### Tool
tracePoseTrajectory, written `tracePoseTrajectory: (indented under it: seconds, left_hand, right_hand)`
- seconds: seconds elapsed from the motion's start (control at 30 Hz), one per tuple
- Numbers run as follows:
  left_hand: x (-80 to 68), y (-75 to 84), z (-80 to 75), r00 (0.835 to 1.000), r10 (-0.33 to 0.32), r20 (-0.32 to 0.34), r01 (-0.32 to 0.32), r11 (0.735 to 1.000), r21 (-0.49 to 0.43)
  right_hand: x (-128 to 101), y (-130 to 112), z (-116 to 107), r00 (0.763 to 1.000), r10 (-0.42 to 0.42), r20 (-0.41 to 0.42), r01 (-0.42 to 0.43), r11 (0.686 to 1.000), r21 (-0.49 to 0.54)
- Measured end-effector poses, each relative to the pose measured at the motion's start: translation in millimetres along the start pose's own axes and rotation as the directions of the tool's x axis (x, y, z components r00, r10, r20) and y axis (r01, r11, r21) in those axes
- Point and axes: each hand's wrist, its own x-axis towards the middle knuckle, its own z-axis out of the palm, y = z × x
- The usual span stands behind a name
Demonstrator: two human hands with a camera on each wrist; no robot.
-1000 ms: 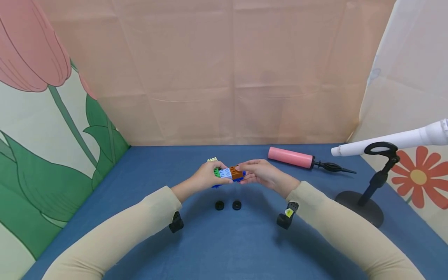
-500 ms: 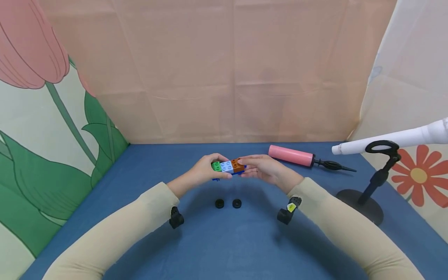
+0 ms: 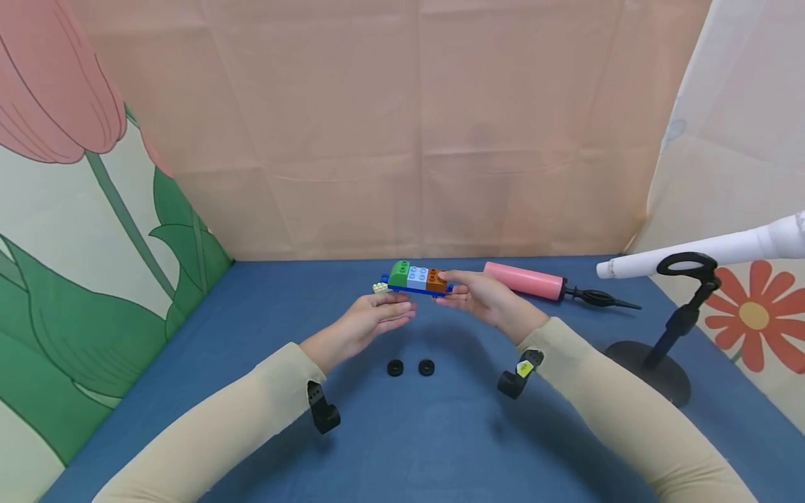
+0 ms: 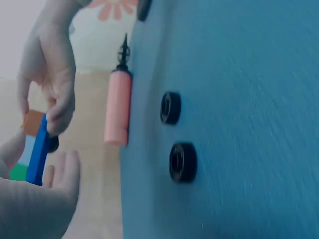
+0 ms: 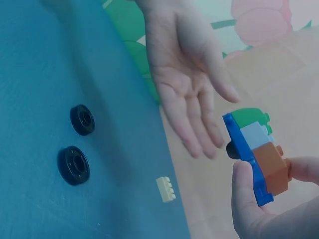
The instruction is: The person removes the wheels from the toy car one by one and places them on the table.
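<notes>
My right hand [image 3: 490, 299] pinches the brown end of a toy brick car [image 3: 416, 278], thumb and fingers around it, held up above the table. The car has a blue base [image 5: 244, 149] topped by a green, a light blue and a brown brick [image 5: 271, 168]. Under the base shows a black wheel [image 5: 232, 150]. My left hand [image 3: 361, 323] is off the car, fingers extended and palm turned up just below its green end. Two loose black wheels [image 3: 395, 367] lie on the table nearer to me.
On the blue table [image 3: 415, 440], a cream brick [image 5: 165, 189] lies behind my left hand. A pink hand pump [image 3: 525, 281] with a black nozzle lies at the back right. Right of it stands a black round-based stand [image 3: 648, 367] beneath a white tube [image 3: 698, 251].
My left hand has let go of the car and moved down, opening out. The right hand has raised the car slightly away and to the right, uncovering its green end.
</notes>
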Motion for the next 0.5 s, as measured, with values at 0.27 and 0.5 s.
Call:
tracePoseTrajectory:
  seconds: [0.27, 0.5]
  left_hand:
    - [5.8, 2.0, 18.1, 0.994, 0.013, -0.111, -0.042, 0.963, -0.266]
    - [11.2, 2.0, 30.8, 0.966, 0.011, -0.260, -0.093, 0.948, -0.305]
  right_hand:
    - [-1, 12, 7, 0.999, -0.010, 0.050, 0.011, 0.999, -0.031]
    - [0, 23, 17, 0.998, -0.039, 0.057, 0.040, 0.999, -0.018]
